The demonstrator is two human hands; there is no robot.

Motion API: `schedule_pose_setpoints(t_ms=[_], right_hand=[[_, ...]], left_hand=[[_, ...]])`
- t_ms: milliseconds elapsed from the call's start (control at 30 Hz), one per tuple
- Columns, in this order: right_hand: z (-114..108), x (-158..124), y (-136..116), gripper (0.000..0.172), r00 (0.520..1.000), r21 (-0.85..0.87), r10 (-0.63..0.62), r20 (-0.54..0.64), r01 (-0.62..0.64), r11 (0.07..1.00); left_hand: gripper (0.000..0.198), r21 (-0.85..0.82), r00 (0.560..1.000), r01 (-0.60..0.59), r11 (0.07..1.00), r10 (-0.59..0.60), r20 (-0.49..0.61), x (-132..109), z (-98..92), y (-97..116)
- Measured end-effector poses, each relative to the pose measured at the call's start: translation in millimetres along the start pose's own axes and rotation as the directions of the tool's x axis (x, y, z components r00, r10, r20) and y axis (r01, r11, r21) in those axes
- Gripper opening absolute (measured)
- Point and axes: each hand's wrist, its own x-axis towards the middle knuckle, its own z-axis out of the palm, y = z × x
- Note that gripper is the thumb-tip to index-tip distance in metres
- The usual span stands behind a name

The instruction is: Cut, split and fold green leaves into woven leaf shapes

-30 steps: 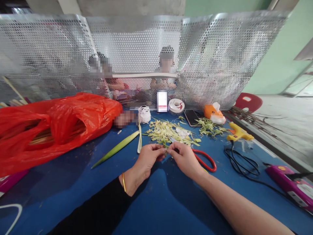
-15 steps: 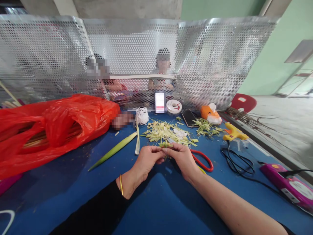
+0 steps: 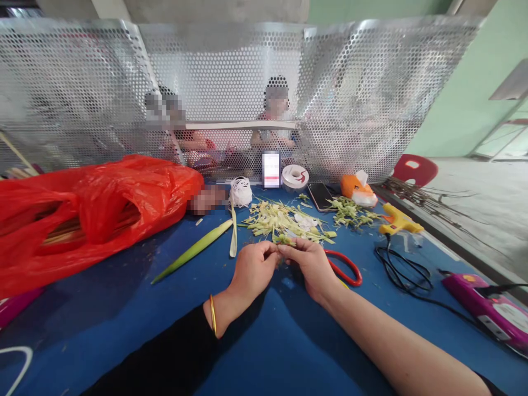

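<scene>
My left hand (image 3: 254, 268) and my right hand (image 3: 310, 265) meet over the blue table, fingertips pinched together. Between them is a small green plant piece (image 3: 284, 240), mostly covered by the fingers. Just behind lies a heap of pale green cut leaf strips (image 3: 276, 219). Red-handled scissors (image 3: 348, 268) rest beside my right hand, partly hidden by it. A long green leaf (image 3: 192, 250) lies to the left of my left hand, near a pale flat strip (image 3: 234, 236).
A red plastic bag (image 3: 107, 214) fills the left side. Behind are a ball of white string (image 3: 240, 192), a ribbon spool (image 3: 295, 176), a phone (image 3: 320, 196) and green scraps (image 3: 352, 213). A yellow glue gun (image 3: 400, 219) and purple power strip (image 3: 487, 308) stand right. A perforated metal screen (image 3: 231, 71) closes the back.
My fingers have shifted slightly around the green piece, and my left hand has turned so its back shows more. The whole view has moved a little.
</scene>
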Motion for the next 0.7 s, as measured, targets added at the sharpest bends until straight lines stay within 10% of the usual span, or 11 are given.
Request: schedule_pose_setpoints(t_ms=[300,567,700], right_hand=[[-3,3,0,0.018,0.999,0.0,-0.03,0.021,0.03,1.0],[-6,5,-5,0.027,0.999,-0.013,0.034,0.022,-0.034,0.999],[-9,7,-7,0.03,0.998,-0.023,0.057,0.04,-0.056,0.998]], left_hand=[[0.019,-0.322,0.99,0.124,0.939,-0.096,0.103,3,6.7,-8],[0.017,0.013,0.992,-0.129,0.992,0.129,0.005,-2,0.3,-1],[0.013,-0.2,0.998,0.009,0.98,0.005,0.069,0,-0.2,3]])
